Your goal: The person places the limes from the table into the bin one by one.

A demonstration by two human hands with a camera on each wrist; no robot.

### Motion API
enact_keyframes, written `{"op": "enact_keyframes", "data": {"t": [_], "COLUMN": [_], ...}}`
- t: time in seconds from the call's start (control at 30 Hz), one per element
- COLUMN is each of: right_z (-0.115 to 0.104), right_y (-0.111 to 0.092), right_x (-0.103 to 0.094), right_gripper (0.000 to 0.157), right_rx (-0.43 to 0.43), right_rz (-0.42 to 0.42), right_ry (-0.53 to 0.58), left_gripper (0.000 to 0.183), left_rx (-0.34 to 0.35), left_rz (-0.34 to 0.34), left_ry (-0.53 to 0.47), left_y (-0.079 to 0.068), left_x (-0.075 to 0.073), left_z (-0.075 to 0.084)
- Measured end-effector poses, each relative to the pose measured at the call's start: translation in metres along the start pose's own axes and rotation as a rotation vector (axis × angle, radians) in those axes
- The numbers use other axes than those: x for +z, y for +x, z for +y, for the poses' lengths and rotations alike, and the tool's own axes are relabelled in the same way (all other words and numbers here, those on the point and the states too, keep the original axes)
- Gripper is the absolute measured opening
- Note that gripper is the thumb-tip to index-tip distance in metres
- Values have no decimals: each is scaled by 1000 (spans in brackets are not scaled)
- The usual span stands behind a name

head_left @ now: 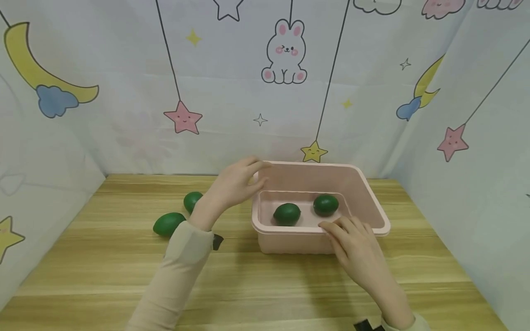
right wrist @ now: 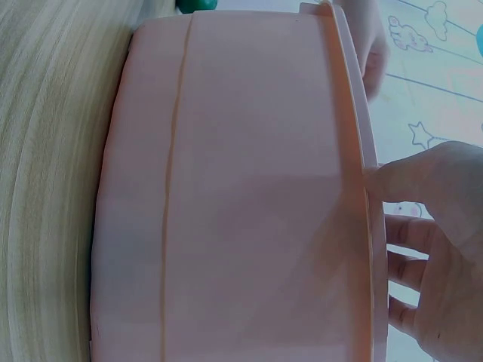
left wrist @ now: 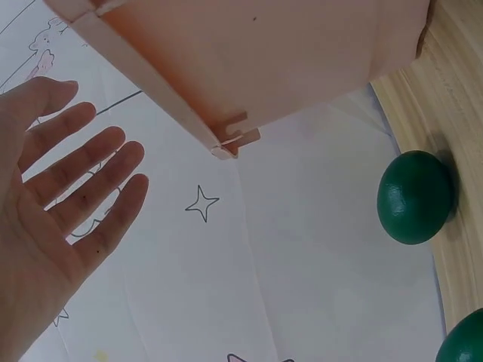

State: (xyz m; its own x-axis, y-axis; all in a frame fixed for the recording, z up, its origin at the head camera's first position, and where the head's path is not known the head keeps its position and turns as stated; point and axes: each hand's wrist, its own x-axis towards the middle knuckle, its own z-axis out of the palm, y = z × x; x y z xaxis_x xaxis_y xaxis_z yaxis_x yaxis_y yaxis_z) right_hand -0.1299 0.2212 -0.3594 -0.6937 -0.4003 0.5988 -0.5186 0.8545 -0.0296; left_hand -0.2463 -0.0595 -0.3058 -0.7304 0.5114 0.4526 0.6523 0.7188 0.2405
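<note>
A pink plastic basin [head_left: 296,241] stands on the table, with two dark green limes, one on the left [head_left: 287,214] and one on the right [head_left: 325,205], on its floor. My left hand [head_left: 239,181] is over the basin's far left corner; its fingers are spread and hold nothing in the left wrist view. My right hand [head_left: 358,248] is at the near rim: the thumb [right wrist: 407,181] lies against the outside, while the fingers reach over to the inner side. Left of the basin lie two more limes, a nearer one [head_left: 167,224] and a farther one [head_left: 192,200], partly behind my left arm.
The wooden table [head_left: 265,289] runs back to a white cloth backdrop [head_left: 232,92] printed with stars, moons and a rabbit. More cloth flanks the table on both sides. My left forearm crosses the table's left part, close to the two loose limes.
</note>
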Motion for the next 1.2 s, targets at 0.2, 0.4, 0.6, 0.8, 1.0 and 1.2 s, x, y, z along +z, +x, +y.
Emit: {"op": "enact_keyframes", "data": {"t": [0.2,0.4,0.6,0.8,1.0,1.2], "right_z": [-1,0,-1,0,0,1], "right_y": [0,0,0,0,-1,-1], "right_x": [0,0,-1,0,0,1], "right_gripper": [23,23,23,24,24,25], "right_rx": [-2,-1,-2,2,3,3], "right_rz": [6,2,4,2,-1,-2], "right_ry": [3,3,0,2,4,2], "left_gripper": [37,37,37,38,37,37], "left_rx": [-39,-126,-155,-182,-196,-203], "left_rz": [21,10,23,29,49,50], "left_ry": [-17,-48,-54,-67,-72,-78], "left_y": [-7,-13,-14,-14,-11,-10], "left_x": [4,9,16,21,28,33], "left_z": [-8,-17,-27,-37,-46,-54]}}
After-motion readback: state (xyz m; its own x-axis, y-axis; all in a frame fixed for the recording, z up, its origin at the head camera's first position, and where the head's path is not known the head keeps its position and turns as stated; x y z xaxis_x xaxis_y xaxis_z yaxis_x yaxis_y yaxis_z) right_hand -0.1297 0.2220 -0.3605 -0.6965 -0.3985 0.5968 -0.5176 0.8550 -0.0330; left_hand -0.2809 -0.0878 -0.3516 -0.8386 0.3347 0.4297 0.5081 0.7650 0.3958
